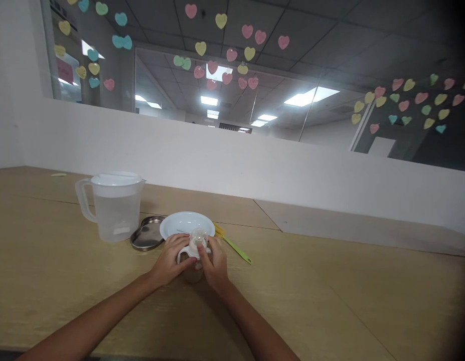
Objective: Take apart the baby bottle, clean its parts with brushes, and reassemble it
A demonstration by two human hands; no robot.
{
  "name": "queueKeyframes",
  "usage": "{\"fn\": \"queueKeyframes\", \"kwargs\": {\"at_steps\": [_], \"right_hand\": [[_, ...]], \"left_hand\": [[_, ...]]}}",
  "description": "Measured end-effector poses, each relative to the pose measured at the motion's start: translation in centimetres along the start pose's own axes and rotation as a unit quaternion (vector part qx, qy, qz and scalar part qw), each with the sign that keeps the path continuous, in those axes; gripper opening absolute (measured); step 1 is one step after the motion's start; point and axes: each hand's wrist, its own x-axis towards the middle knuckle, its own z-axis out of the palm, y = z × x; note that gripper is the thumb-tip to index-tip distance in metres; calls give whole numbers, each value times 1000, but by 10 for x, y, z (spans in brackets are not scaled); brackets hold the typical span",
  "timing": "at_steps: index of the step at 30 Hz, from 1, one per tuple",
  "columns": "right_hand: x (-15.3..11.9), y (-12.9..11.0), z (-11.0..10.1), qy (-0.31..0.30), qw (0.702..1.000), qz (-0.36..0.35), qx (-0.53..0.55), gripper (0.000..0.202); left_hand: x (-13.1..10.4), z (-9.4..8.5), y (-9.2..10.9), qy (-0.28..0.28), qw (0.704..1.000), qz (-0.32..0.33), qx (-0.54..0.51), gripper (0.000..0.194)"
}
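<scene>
Between my two hands is a baby bottle [198, 238] with a clear domed top, a white collar and white side handles. Its see-through body shows dimly below my fingers. My left hand [174, 259] is closed around the handle on the left side, thumb laid across the front. On the opposite side, my right hand [216, 263] grips the collar, its thumb pressed against the front below the dome. Fingers cover much of the collar and the right handle. Just behind the bottle lies a white bowl [185, 218], partly hidden by my hands.
A lidded clear plastic pitcher [117, 210] stands at the left. Beside it lies a kidney-shaped metal tray [148, 233]. A brush with a green handle [238, 250] and yellow head rests right of the bowl. Behind the wooden table [311, 301] rises a white wall [217, 165] with windows.
</scene>
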Motion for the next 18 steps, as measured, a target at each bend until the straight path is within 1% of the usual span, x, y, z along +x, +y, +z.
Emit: {"fn": "queueKeyframes", "kwargs": {"at_steps": [7, 9, 11, 13, 18], "right_hand": [[-2, 2, 1, -3, 1000, -5, 0, 34], [-3, 4, 1, 2, 1000, -11, 9, 39], [-3, 5, 2, 6, 1000, -12, 22, 49], [-3, 6, 2, 1, 999, 5, 42, 52], [1, 6, 3, -33, 987, 65, 142, 44]], "left_hand": [[1, 0, -3, -11, 1000, -2, 15, 48], [1, 1, -4, -10, 1000, -4, 25, 48], [1, 2, -4, -10, 999, -3, 32, 44], [1, 3, -3, -7, 999, -2, 32, 42], [3, 2, 1, 1, 1000, -4, 18, 42]]}}
